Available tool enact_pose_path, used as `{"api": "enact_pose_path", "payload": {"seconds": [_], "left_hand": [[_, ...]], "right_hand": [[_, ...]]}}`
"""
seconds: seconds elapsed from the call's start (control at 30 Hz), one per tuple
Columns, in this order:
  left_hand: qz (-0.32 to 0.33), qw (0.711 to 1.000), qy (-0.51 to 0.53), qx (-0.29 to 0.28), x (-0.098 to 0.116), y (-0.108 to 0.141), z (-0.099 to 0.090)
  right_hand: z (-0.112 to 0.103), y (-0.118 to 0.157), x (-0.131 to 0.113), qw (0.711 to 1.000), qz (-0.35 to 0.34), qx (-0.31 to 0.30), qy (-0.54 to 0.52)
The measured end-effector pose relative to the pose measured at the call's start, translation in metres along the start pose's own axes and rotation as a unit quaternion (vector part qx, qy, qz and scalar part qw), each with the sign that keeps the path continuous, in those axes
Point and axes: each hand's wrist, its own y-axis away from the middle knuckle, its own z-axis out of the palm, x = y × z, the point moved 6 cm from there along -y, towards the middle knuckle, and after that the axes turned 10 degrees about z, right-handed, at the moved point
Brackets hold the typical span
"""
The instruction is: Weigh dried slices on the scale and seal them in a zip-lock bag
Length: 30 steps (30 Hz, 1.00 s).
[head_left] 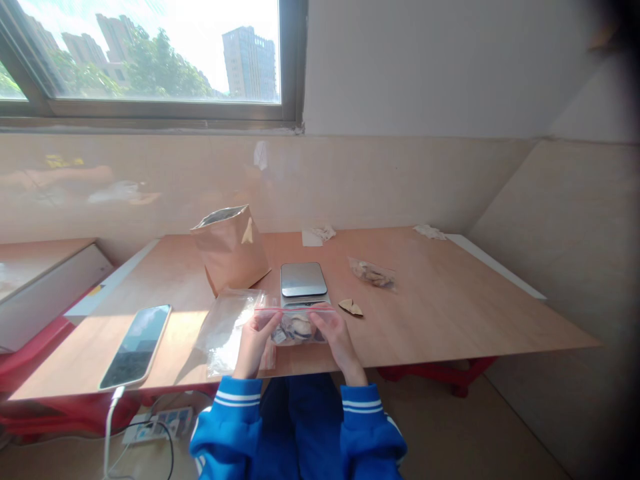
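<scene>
Between my two hands is a clear zip bag (299, 328) with a red seal strip along its top and pale, dark-edged dried slices inside. My left hand (256, 339) pinches the bag's left top corner. On the other side, my right hand (336, 335) grips the right end near the seal, thumb across the front. Just behind the bag lies a flat digital scale (303, 280), its front part partly hidden by the bag. One loose dried slice (351, 307) rests on the table to the right of the scale. Flat clear zip bags (225, 333) lie beside my left hand.
A brown paper pouch (233, 253) stands with its top open, left of the scale. A filled clear bag (373, 273) lies at the right. A phone (136, 347) with a white cable (110, 427) sits at the left front edge. Crumpled tissues (429, 232) lie along the back.
</scene>
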Motion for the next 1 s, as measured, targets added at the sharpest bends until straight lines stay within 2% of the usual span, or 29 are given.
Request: {"api": "enact_pose_path", "payload": {"seconds": [0.17, 0.4, 0.53, 0.73, 1.0], "left_hand": [[0.003, 1.0, -0.007, 0.022, 0.002, 0.001, 0.001], [0.01, 0.999, -0.013, 0.033, 0.009, 0.002, -0.001], [0.007, 1.0, -0.001, 0.018, 0.006, 0.001, -0.001], [-0.014, 0.999, 0.021, -0.03, -0.004, 0.002, 0.004], [-0.003, 1.0, -0.009, -0.02, 0.005, 0.003, 0.006]], "right_hand": [[-0.001, -0.002, 0.0, 0.998, -0.015, 0.048, 0.037], [0.0, -0.002, 0.002, 0.997, -0.018, 0.068, 0.036], [0.0, -0.002, 0.005, 0.999, -0.002, 0.049, 0.005], [0.006, 0.002, 0.005, 0.999, 0.038, -0.032, -0.021], [0.015, 0.004, -0.002, 0.999, 0.021, -0.038, -0.006]]}}
